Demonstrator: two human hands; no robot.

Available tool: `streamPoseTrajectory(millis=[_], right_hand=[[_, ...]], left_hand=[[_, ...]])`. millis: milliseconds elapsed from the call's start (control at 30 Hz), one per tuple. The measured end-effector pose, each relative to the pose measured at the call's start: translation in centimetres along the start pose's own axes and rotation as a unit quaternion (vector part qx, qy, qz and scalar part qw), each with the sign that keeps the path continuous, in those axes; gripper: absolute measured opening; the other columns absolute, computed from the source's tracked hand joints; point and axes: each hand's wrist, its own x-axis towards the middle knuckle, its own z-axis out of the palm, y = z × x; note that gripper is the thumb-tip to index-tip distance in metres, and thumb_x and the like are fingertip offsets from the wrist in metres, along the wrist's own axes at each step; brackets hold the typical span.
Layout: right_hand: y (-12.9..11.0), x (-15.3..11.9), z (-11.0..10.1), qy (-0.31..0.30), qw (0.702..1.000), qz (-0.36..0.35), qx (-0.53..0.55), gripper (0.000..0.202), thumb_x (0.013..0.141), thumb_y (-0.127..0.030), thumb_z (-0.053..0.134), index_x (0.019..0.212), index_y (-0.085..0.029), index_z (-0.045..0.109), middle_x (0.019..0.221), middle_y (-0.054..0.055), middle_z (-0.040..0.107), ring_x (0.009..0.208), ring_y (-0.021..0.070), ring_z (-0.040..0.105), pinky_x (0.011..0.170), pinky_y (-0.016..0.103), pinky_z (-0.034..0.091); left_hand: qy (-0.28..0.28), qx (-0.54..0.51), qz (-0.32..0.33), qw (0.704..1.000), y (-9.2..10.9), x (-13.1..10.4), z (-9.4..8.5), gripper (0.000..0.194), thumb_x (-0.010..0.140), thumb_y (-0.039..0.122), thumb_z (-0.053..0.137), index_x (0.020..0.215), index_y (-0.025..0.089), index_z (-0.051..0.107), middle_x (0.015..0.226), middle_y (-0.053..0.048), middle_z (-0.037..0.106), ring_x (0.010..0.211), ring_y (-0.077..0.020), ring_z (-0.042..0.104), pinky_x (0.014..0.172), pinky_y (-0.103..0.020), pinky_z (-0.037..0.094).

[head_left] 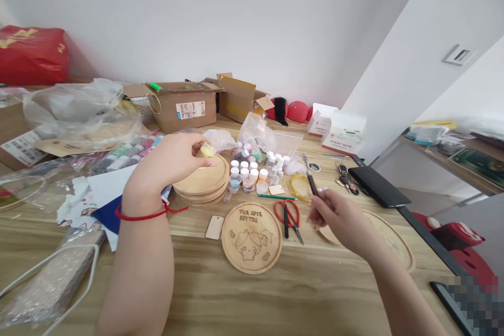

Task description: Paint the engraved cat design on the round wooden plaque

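Observation:
My left hand [175,155] grips a small clear cup of something yellow [207,151] between thumb and fingers. It is just above a stack of round wooden plates [201,176]. My right hand [334,215] is closed round the dark handle of a palette knife [312,182], its thin metal blade pointing up and away. In front lies a round wooden plate [252,239] with a burnt-in kitten drawing and lettering. Red-handled pliers [289,215] lie between that plate and my right hand. Partly under my right forearm are other round wooden plates [405,252].
Several white-capped jars [254,174] and small cups stand mid-table. A green pencil [276,197], a coil of gold wire [293,189] and a wooden tag [214,227] lie nearby. Cardboard boxes [185,107] line the wall. Keys [346,178] and a black case [378,186] sit right.

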Motion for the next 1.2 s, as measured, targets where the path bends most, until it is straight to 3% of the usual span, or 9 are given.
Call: streamPoseTrajectory(millis=[67,233,400,567,700,800,900,1033,1200], right_hand=[[-2.6,0.8,-0.3,0.016,0.990,-0.047,0.128,0.031,0.090,-0.048,0.051,0.080,-0.020,0.060,0.056,0.000,0.063,0.051,0.0160,0.058,0.052,0.027,0.043],[-9.0,2.8,-0.6,0.135,0.930,-0.119,0.321,0.026,0.078,-0.044,0.072,0.078,-0.018,0.070,0.048,-0.004,0.055,0.045,0.0117,0.051,0.044,0.024,0.037],[-12.2,5.3,0.8,0.152,0.853,-0.156,0.474,0.027,0.078,-0.045,0.071,0.073,-0.020,0.065,0.051,-0.004,0.054,0.044,0.0101,0.050,0.045,0.025,0.039],[-12.7,6.9,3.0,0.201,0.814,-0.128,0.530,0.040,0.089,-0.056,0.054,0.066,-0.022,0.054,0.047,-0.006,0.046,0.040,0.0095,0.047,0.043,0.025,0.039],[-12.3,7.7,3.9,0.216,0.793,-0.097,0.561,0.040,0.084,-0.056,0.061,0.065,-0.024,0.045,0.045,-0.010,0.038,0.038,0.0093,0.043,0.040,0.025,0.036],[-12.1,8.2,4.2,0.191,0.787,-0.100,0.578,0.028,0.083,-0.049,0.064,0.076,-0.024,0.053,0.047,-0.011,0.040,0.039,0.0096,0.044,0.042,0.025,0.038],[-12.0,8.6,4.4,0.157,0.774,-0.108,0.604,0.021,0.084,-0.043,0.063,0.086,-0.024,0.057,0.050,-0.010,0.046,0.042,0.0097,0.047,0.045,0.025,0.040],[-11.9,8.7,4.5,0.130,0.772,-0.115,0.611,0.021,0.082,-0.042,0.065,0.083,-0.022,0.058,0.053,-0.008,0.050,0.044,0.0092,0.049,0.045,0.025,0.041],[-11.9,8.7,4.3,0.128,0.762,-0.123,0.623,0.020,0.080,-0.038,0.065,0.088,-0.021,0.058,0.056,-0.008,0.052,0.044,0.0092,0.050,0.046,0.026,0.043]], left_hand=[[-0.005,-0.003,0.003,1.000,-0.3,0.0,-0.1,0.037,0.074,0.045,0.062,0.103,0.023,0.068,0.100,-0.005,0.073,0.091,-0.0275,0.065,0.074,-0.034,0.044],[-0.025,-0.031,-0.003,0.999,-1.2,-0.3,-0.6,0.038,0.070,0.043,0.066,0.103,0.024,0.068,0.103,-0.003,0.072,0.092,-0.0265,0.064,0.079,-0.033,0.045],[-0.031,-0.060,-0.009,0.998,-3.0,-0.7,-1.1,0.040,0.071,0.048,0.067,0.106,0.030,0.069,0.102,0.001,0.073,0.090,-0.0275,0.063,0.083,-0.038,0.046],[-0.040,-0.071,-0.005,0.997,-3.9,-1.0,-1.4,0.039,0.070,0.058,0.064,0.106,0.042,0.070,0.091,0.002,0.074,0.088,-0.0301,0.061,0.078,-0.042,0.047],[-0.054,-0.105,-0.005,0.993,-3.3,-0.9,-1.4,0.043,0.068,0.059,0.066,0.108,0.046,0.069,0.101,0.005,0.074,0.091,-0.0299,0.061,0.080,-0.043,0.047],[-0.056,-0.115,0.000,0.992,-2.5,-0.7,-1.3,0.044,0.068,0.058,0.066,0.111,0.047,0.068,0.110,0.006,0.073,0.097,-0.0306,0.061,0.085,-0.044,0.046],[-0.060,-0.101,0.008,0.993,-1.7,-0.2,-1.0,0.047,0.070,0.055,0.066,0.115,0.043,0.068,0.115,0.005,0.071,0.100,-0.0300,0.061,0.085,-0.042,0.046],[-0.089,-0.065,0.023,0.994,-1.1,0.5,-0.5,0.052,0.070,0.051,0.065,0.117,0.030,0.069,0.110,0.000,0.073,0.094,-0.0268,0.063,0.077,-0.034,0.046],[-0.100,-0.055,0.063,0.991,-0.8,0.8,0.0,0.050,0.073,0.045,0.065,0.121,0.034,0.067,0.111,0.003,0.073,0.091,-0.0223,0.063,0.076,-0.028,0.043]])
